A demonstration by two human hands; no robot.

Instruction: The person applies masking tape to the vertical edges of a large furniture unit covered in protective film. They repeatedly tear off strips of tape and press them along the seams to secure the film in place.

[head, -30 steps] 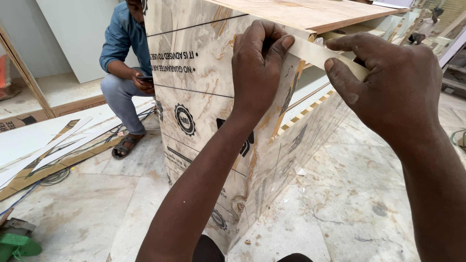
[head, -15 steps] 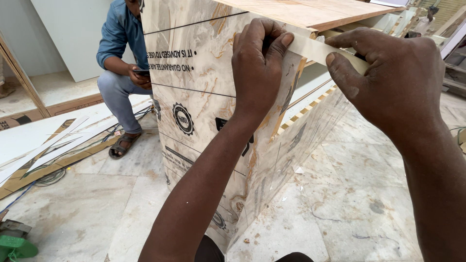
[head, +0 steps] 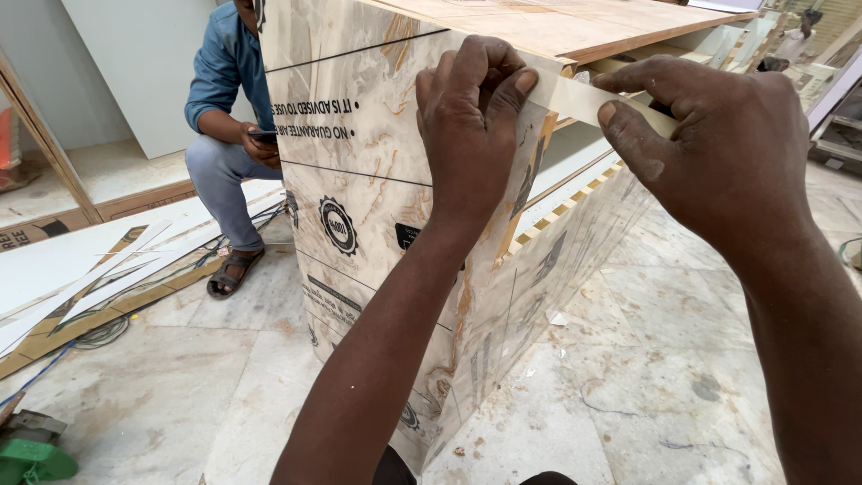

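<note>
- Pale tape strip (head: 584, 99) sits at the top near corner of the cabinet (head: 377, 180), stretched along the upper edge twd the right.
- Left hand (head: 471, 126): fingers curled over the corner, thumb and fingertips pressed together on the tape's left end, pinning it to the marble-look laminate.
- Right hand (head: 718, 144): thumb and forefinger pinch the tape's other end, pulling it taut; other fingers curled loose.
- Step in hand, as I judge: fixing the strip across the corner joint. Next move needs firm press along the strip w/o letting it slack or go crooked.
- Wood top panel (head: 575, 22) lies above; slatted edge visible on the right side.
- Far left, a person in blue shirt (head: 224, 81) crouches w/ a phone.
- Marble floor (head: 628, 386) has dust; offcut boards (head: 99, 278) and cables lie at left.
</note>
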